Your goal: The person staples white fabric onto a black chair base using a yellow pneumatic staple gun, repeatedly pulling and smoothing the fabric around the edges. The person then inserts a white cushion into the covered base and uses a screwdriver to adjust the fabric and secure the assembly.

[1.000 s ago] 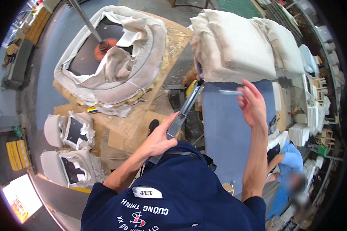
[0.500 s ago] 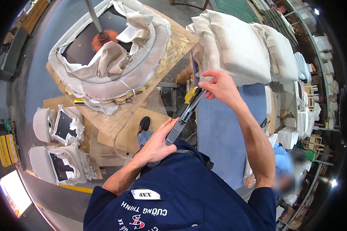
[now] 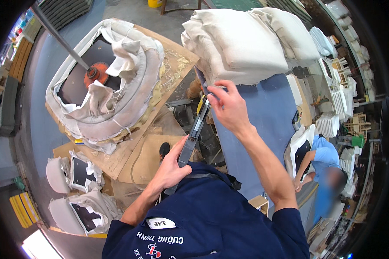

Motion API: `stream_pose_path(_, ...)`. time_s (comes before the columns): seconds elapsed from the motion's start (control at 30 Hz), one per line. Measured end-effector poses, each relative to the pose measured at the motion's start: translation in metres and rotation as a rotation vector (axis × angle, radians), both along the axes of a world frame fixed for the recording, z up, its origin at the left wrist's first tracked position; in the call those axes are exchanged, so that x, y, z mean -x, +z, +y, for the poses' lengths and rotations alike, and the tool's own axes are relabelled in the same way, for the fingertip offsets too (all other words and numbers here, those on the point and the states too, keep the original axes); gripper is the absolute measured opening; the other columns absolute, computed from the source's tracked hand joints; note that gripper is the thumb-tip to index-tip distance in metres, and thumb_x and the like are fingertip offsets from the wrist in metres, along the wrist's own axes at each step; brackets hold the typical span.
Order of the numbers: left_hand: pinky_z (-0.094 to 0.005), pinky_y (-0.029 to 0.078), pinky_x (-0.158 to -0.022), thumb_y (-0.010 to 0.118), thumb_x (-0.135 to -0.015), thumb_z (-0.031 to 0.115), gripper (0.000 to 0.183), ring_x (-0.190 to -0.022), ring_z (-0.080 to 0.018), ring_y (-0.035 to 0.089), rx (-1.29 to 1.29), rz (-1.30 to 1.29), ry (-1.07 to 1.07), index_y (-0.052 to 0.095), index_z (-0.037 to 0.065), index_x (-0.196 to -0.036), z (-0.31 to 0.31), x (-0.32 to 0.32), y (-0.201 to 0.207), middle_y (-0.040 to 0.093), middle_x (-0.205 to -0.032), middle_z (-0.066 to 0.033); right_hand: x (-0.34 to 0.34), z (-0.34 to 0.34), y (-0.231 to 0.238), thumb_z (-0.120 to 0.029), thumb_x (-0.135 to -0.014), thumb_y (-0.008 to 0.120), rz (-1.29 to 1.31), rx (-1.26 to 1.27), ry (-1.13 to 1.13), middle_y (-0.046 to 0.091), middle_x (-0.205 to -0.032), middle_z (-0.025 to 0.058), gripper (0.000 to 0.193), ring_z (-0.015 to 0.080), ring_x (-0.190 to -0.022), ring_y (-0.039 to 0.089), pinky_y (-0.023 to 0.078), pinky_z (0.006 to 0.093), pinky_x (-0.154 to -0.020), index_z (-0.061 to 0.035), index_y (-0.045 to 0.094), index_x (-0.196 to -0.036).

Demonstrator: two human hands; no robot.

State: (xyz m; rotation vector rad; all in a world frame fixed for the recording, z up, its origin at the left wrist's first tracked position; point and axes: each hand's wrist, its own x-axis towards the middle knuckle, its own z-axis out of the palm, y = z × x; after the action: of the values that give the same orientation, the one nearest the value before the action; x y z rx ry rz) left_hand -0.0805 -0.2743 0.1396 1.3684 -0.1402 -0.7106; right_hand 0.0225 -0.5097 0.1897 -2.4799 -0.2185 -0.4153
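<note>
We grip the long grey staple gun (image 3: 193, 134) (it looks pneumatic) at its rear with our left hand (image 3: 170, 166); our right hand (image 3: 229, 105) pinches its nose at twelve o'clock, beside the stacked cream cushions (image 3: 242, 43). Likely loading or clearing; next calls for steady alignment.

Stapler (image 3: 193, 137) spans between left hand (image 3: 170, 166) and right hand (image 3: 229, 105). Cushion stack (image 3: 242, 43) lies beyond the right hand; seat frame (image 3: 103, 86) left, apparently on a board (image 3: 177, 69).
</note>
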Motion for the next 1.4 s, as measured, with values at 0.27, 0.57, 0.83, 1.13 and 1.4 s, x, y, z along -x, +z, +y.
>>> stream_pose_path(0.27,-0.0273,0.037,-0.109,0.059,-0.072,-0.007,0.094,-0.131,-0.016,0.049,-0.038,0.003,-0.052,0.031,0.004,-0.162,-0.023,-0.008,0.026,0.051,-0.144,-0.0069,0.038,-0.06,-0.052,-0.034,-0.106,0.059,0.286,-0.941,-0.456,0.063,-0.113,0.0071,0.04,0.015,-0.076,0.063,0.058,0.0296,-0.062,-0.006,0.061,-0.134)
stream_pose_path(0.57,-0.0249,0.046,-0.091,0.067,-0.074,-0.004,0.099,-0.097,-0.0114,0.054,0.055,0.042,-0.229,0.027,0.005,-0.164,-0.057,-0.035,0.067,0.057,-0.116,-0.0007,0.068,-0.051,-0.048,-0.071,-0.098,0.049,0.409,-2.175,-0.018,0.068,-0.115,0.0127,0.076,0.0294,-0.107,0.067,0.056,0.0466,-0.095,-0.0042,0.056,-0.133)
stream_pose_path(0.83,-0.0365,0.036,-0.118,0.059,-0.096,0.019,0.086,-0.15,-0.0273,0.036,0.34,0.137,-0.177,0.011,0.009,-0.167,-0.065,-0.06,0.081,0.025,-0.168,-0.0174,0.041,-0.084,-0.055,-0.067,-0.091,0.065,0.293,-2.464,0.283,0.046,-0.074,-0.005,0.061,0.0082,-0.063,0.048,0.047,0.0287,-0.065,-0.0113,0.066,-0.115)
stream_pose_path(1.13,-0.0471,0.013,-0.127,0.035,-0.102,0.059,0.085,-0.157,-0.036,0.021,0.372,-0.486,0.098,0.022,0.002,-0.164,-0.036,-0.081,0.049,0.017,-0.17,-0.0219,0.04,-0.083,-0.045,-0.055,-0.096,0.067,0.215,-2.409,0.109,0.049,-0.074,-0.0074,0.044,0.0051,-0.062,0.046,0.047,0.0261,-0.064,-0.0202,0.06,-0.122)
stream_pose_path(1.4,-0.0502,0.011,-0.127,0.028,-0.103,0.067,0.089,-0.157,-0.0412,0.018,0.649,-0.612,-0.121,0.028,0.0,-0.161,-0.032,-0.103,0.069,0.016,-0.17,-0.0252,0.046,-0.094,-0.033,-0.054,-0.098,0.066,0.091,-2.43,0.108,0.05,-0.075,-0.0059,0.04,0.0065,-0.063,0.05,0.05,0.0272,-0.063,-0.0174,0.056,-0.109)
